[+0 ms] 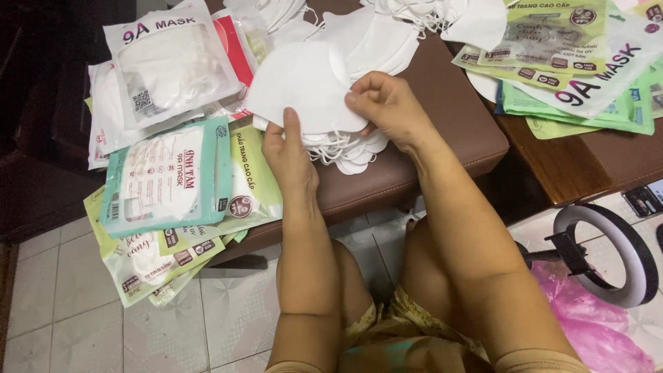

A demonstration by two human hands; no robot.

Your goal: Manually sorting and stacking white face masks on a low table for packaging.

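My left hand (289,157) and my right hand (389,108) together hold a small stack of white folded face masks (304,86) over a brown padded bench (442,117). The left thumb presses on the stack's lower edge. The right fingers pinch its right side. White ear loops hang under the stack (342,148). More loose white masks (387,34) lie spread on the bench just behind.
Several filled mask packets, clear, teal and green (169,176), lie piled at the bench's left end, some overhanging the tiled floor (69,311). More green packets (580,69) cover a wooden table at right. A ring light (615,255) and pink plastic bag (587,331) sit on the floor.
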